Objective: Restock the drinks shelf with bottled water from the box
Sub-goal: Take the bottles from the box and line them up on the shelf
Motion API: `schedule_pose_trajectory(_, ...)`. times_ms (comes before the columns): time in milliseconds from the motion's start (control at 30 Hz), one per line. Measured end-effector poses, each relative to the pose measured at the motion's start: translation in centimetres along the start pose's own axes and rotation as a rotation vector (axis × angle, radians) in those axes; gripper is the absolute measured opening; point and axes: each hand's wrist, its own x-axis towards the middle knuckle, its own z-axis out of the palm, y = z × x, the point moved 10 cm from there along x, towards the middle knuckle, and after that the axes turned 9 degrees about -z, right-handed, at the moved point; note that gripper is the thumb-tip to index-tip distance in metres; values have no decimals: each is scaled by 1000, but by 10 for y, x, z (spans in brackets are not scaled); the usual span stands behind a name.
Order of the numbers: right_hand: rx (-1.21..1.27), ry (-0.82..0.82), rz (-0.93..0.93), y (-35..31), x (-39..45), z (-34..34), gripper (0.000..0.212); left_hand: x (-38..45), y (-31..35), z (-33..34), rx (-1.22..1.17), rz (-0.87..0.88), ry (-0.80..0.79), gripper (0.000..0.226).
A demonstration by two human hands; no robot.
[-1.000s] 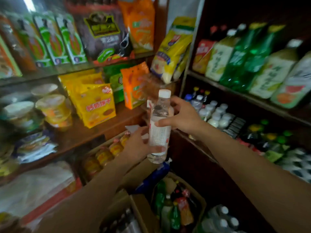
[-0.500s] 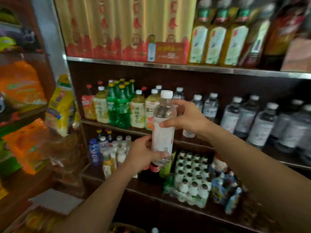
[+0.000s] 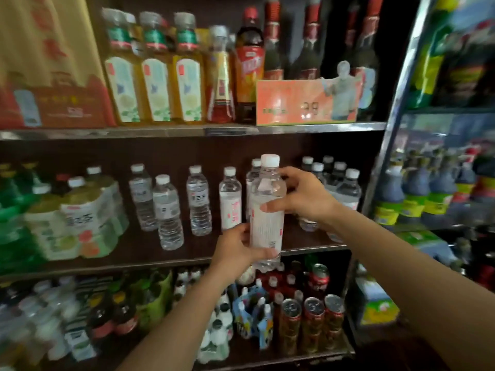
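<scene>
Two hands hold one water bottle (image 3: 266,210) upright in front of the middle shelf (image 3: 166,259), toward its right end. The left hand (image 3: 238,250) grips the bottle's base, fingers curled round it just below the label; the right hand (image 3: 304,198) wraps its shoulder, thumb across the front. Its white cap (image 3: 270,159) stands above both hands. Behind it on the shelf stands a row of water bottles (image 3: 198,200), spaced apart, with a tighter cluster (image 3: 340,183) at the right end. Shrink-wrapped tea bottles (image 3: 77,218) fill the left end. Below the front edge, drink cans (image 3: 312,322) stand together on the lower shelf. Above, yellow drink bottles (image 3: 155,76) and an orange price card (image 3: 292,103) line the top shelf.
</scene>
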Motion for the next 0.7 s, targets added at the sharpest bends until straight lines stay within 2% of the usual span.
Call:
schedule_pose_trajectory(67,-37,25,30,22,1,-29,73,18,1,36,-5,-3,-36,82)
schedule_pose_trajectory(200,-123,54,81,64,7,-71,73,49,4,88,40,12,-66,66)
schedule_pose_trajectory(433,-212,26,125,120,22,-100,59,100,-8,138,109,24,-50,58)
schedule_pose_trajectory(600,-404,-42,119,153,36,-99,69,137,-28,162,165,-7,-15,71)
schedule_pose_trajectory(700,-515,-51,105,156,46,-100,60,151,-27,169,194,-11,3,73)
